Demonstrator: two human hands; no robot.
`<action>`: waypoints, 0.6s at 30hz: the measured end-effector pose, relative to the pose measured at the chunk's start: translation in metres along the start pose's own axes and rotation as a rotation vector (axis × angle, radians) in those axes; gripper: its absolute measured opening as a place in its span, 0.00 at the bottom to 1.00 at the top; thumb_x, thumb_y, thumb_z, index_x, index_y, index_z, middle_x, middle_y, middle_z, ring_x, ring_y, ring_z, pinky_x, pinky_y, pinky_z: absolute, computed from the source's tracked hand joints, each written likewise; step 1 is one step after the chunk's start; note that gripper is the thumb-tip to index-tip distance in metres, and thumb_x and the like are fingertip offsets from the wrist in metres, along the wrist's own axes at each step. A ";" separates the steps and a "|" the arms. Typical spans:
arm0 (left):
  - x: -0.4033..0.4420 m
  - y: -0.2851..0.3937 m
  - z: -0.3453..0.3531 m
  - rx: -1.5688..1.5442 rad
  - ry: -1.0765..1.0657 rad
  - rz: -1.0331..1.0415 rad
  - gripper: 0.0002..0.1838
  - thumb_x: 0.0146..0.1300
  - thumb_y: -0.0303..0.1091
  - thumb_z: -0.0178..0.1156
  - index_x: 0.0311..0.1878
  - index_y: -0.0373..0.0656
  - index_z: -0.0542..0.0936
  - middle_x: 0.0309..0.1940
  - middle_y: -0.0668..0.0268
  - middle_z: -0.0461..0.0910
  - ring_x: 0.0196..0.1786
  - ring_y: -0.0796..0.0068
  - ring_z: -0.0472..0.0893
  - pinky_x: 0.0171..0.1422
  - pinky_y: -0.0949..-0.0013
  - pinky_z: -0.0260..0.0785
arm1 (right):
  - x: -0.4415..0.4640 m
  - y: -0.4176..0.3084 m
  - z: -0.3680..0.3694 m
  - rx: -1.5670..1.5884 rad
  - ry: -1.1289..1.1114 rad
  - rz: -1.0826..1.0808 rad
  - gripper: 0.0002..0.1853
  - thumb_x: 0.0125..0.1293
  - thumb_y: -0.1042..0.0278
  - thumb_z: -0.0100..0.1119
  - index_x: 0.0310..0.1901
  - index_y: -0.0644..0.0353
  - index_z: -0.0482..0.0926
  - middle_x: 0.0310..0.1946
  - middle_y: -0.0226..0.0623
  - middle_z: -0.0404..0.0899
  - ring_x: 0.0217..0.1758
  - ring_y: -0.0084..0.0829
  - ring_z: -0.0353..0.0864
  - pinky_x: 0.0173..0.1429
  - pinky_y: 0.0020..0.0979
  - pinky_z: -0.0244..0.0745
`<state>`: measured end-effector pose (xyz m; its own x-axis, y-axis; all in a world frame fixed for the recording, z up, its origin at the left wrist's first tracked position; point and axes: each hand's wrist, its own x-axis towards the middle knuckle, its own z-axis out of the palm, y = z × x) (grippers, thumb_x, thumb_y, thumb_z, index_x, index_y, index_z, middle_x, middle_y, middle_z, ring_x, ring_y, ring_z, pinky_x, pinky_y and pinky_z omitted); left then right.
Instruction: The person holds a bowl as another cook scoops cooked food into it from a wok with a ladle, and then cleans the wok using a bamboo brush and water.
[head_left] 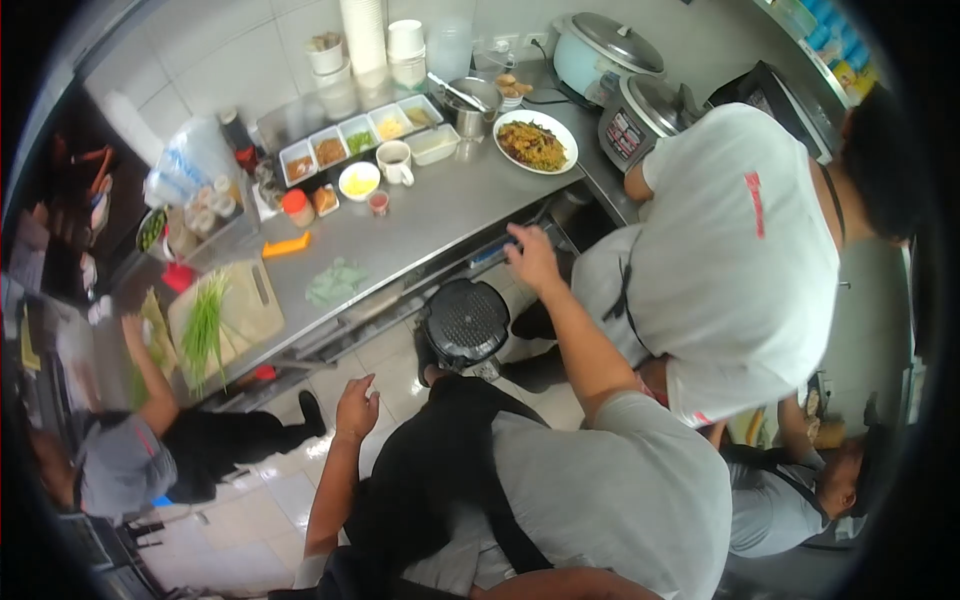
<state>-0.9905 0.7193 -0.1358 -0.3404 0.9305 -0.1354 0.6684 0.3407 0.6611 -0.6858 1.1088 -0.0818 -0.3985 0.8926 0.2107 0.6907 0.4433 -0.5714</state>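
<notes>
My left hand [357, 405] hangs over the tiled floor in front of the steel counter, fingers loosely bent and slightly apart, with no object visible in it. My right hand [532, 255] is raised near the counter's front edge, its fingers apart and holding nothing. It is nearest to a plate of noodle-like food [536, 141] and the lower shelf. A black stool [467, 320] stands below and between my hands. On the steel counter [440, 215] lie a crumpled, pale green piece of film or cloth [337, 283] and an orange-handled item [286, 245].
Topping trays [359, 140], a white mug [395, 162] and a metal pot [473, 108] line the counter. Rice cookers [608, 58] stand behind. Close on my right is a co-worker [720, 260]; at left another [130, 460] works beside green stalks [207, 325] on a cutting board [240, 305].
</notes>
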 end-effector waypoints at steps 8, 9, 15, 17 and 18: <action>0.103 0.023 -0.073 0.035 0.114 0.069 0.19 0.67 0.22 0.64 0.61 0.41 0.83 0.45 0.53 0.84 0.39 0.55 0.85 0.44 0.59 0.81 | 0.346 0.053 -0.032 -0.097 0.426 0.003 0.40 0.66 0.56 0.71 0.78 0.57 0.69 0.68 0.54 0.75 0.73 0.55 0.71 0.78 0.48 0.66; 0.117 0.035 -0.081 0.048 0.154 0.077 0.19 0.67 0.22 0.64 0.60 0.42 0.84 0.44 0.54 0.84 0.38 0.56 0.85 0.44 0.60 0.81 | 0.385 0.063 -0.032 -0.094 0.422 0.035 0.41 0.65 0.53 0.72 0.78 0.57 0.69 0.69 0.54 0.74 0.75 0.55 0.70 0.79 0.48 0.65; 0.199 0.070 -0.120 0.043 0.151 0.110 0.19 0.65 0.19 0.64 0.58 0.42 0.85 0.43 0.54 0.85 0.36 0.56 0.85 0.43 0.61 0.81 | 0.525 0.070 -0.029 -0.220 0.110 0.355 0.50 0.55 0.38 0.74 0.76 0.56 0.72 0.72 0.52 0.74 0.77 0.53 0.72 0.79 0.48 0.68; 0.226 0.086 -0.133 0.072 0.151 0.139 0.18 0.63 0.18 0.65 0.56 0.41 0.85 0.44 0.53 0.85 0.38 0.57 0.86 0.44 0.62 0.81 | 0.548 0.059 -0.031 -0.283 -0.030 0.434 0.51 0.51 0.35 0.76 0.75 0.56 0.75 0.72 0.50 0.76 0.75 0.53 0.75 0.77 0.47 0.71; 0.250 0.101 -0.140 0.078 0.149 0.139 0.18 0.63 0.18 0.65 0.56 0.41 0.85 0.44 0.53 0.85 0.38 0.57 0.86 0.44 0.62 0.81 | 0.564 0.056 -0.032 -0.325 -0.223 0.464 0.41 0.56 0.43 0.72 0.70 0.57 0.80 0.70 0.48 0.79 0.73 0.51 0.78 0.76 0.49 0.71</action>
<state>-1.1010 0.9677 0.0000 -0.3314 0.9411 0.0670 0.7630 0.2255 0.6058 -0.8533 1.6398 0.0305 -0.1046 0.9754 -0.1940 0.9573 0.0459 -0.2853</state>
